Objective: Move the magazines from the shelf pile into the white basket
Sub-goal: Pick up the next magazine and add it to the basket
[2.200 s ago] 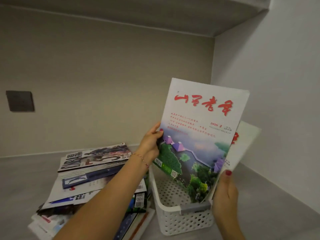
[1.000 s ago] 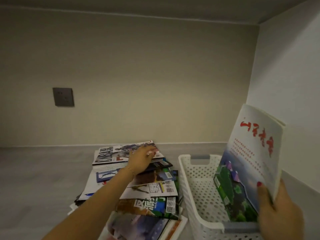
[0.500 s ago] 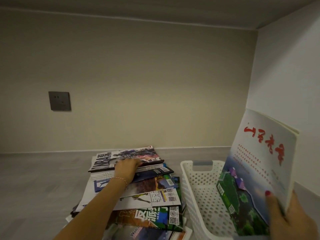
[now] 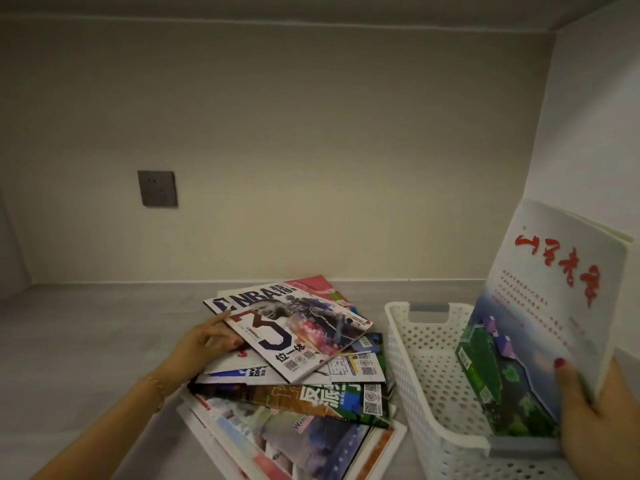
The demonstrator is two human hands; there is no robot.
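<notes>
head view: we look into a pale alcove with a grey shelf [image 4: 86, 341] as its floor. on the back wall sits a dark socket [image 4: 157, 188]. at the right stands the white basket [image 4: 429, 386], perforated, with grey handle inserts at its near and far ends. to its left, just beside it, lies the pile [image 4: 294, 407] of magazines, fanned out unevenly. we hold two white magazines [image 4: 540, 317] together, red lettering and a landscape on the front cover; they stand upright and lean to the right, with their lower edge down inside the basket at its right side. our right hand [image 4: 599, 420] clamps them near the bottom right corner, thumb with a red nail pressed on the cover, fingers behind and out of sight. on top of the pile the nba issue [image 4: 287, 327] is tilted, its left edge raised off the covers below. our left hand [image 4: 204, 341] grips that left edge, thumb on the cover, fingers curled beneath it. a thin bracelet [image 4: 157, 389] circles the left wrist.
</notes>
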